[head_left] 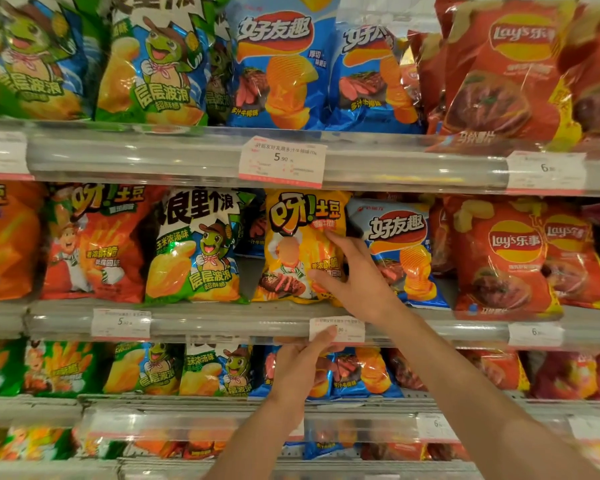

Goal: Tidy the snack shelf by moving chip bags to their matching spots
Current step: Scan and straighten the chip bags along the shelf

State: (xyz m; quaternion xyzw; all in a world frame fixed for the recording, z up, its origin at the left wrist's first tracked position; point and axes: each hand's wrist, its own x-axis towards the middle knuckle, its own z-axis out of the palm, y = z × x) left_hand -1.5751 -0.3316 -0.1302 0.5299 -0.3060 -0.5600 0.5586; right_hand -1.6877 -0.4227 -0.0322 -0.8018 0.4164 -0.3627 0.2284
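My right hand (352, 271) is spread against the front of the yellow chip bag (300, 247) on the middle shelf (222, 322), fingers (321, 277) splayed over its right side and thumb up near the top corner, gripping it by that edge. The bag stands upright between a green and white turtle-mascot bag (194, 247) on its left and a blue steak-flavour ridged chip bag (400, 254) on its right, whose left edge my hand partly covers. Further left on the same shelf is a red bag (94, 244) with the same logo as the yellow one, and to the far right are red Lay's bags (499, 258).

My left hand (300, 367) is lower, curled at the front rail of the middle shelf, with the thumb pressed on a white price tag (340, 329); the fingers reach behind toward the blue bags on the shelf below (357, 372). I cannot tell whether they hold anything there.
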